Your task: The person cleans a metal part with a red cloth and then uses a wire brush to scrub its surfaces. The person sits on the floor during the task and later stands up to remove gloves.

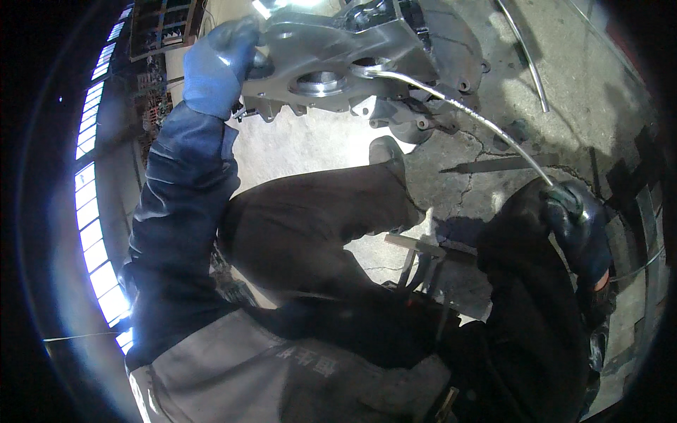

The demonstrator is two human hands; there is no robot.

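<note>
Two gloved hands [218, 63] [578, 225] — one casting [331, 63]; one rod [465, 113]

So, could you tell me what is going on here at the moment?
A person in blue gloves sits over a cracked concrete floor. The left hand grips the edge of a grey cast metal housing, holding it up. The right hand holds one end of a long bent metal rod, whose far tip reaches a round opening in the housing.

Bare concrete floor [317, 151] under metal casting [338, 63]; knee [317, 218] probably in the way.
</note>
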